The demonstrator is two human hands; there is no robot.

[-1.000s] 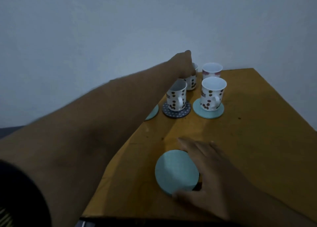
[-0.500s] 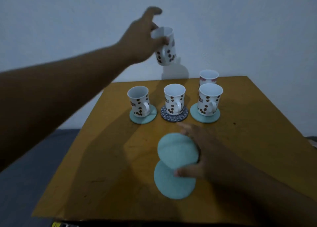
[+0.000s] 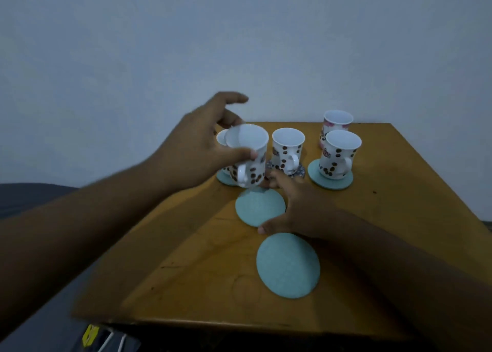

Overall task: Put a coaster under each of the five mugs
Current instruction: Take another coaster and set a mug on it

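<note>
a pale wall [image 3: 239, 45] backs an orange table [image 3: 386, 218]. in the head view, the left hand [image 3: 197, 149] grips a spotted mug [image 3: 247, 154] at its rim, in the air over the front row. the right hand [image 3: 300, 205] clasps a teal coaster [image 3: 259, 205] between thumb and fingertips. best to hold that coaster flat and lower the mug straight onto its middle. the middle mug [image 3: 287, 149] stands just behind, so room is tight there. the near side is freer, bar a spare coaster [image 3: 287, 265].

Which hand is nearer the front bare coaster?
Right. The right hand, gripping the other coaster, is just behind the front coaster; the left hand holds a mug farther back.
</note>
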